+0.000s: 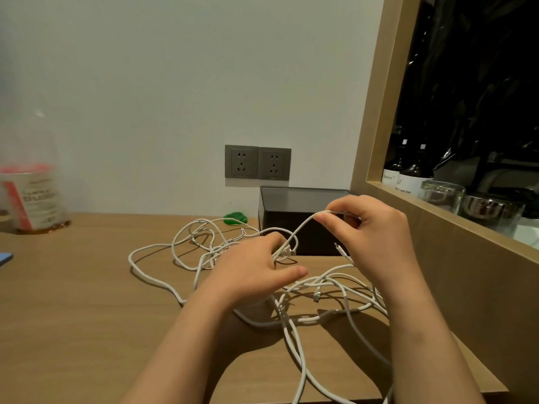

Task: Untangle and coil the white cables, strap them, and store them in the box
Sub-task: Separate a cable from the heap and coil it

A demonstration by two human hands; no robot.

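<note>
A tangle of white cables [186,249] sprawls over the wooden desk [73,301], with loops to the left and more strands running toward the front edge. My right hand [376,237] pinches one white strand raised in front of the dark box [291,211]. That strand slopes down to my left hand [253,269], which grips it near a connector, thumb stretched out to the right. A loose connector end hangs below my right hand. Green straps [234,217] lie by the wall, just left of the box.
Two grey wall sockets [258,162] sit above the box. A clear plastic container [32,196] with a red label stands at the far left. On the right, a wooden-framed ledge holds dark bottles [408,173] and glass jars [442,195].
</note>
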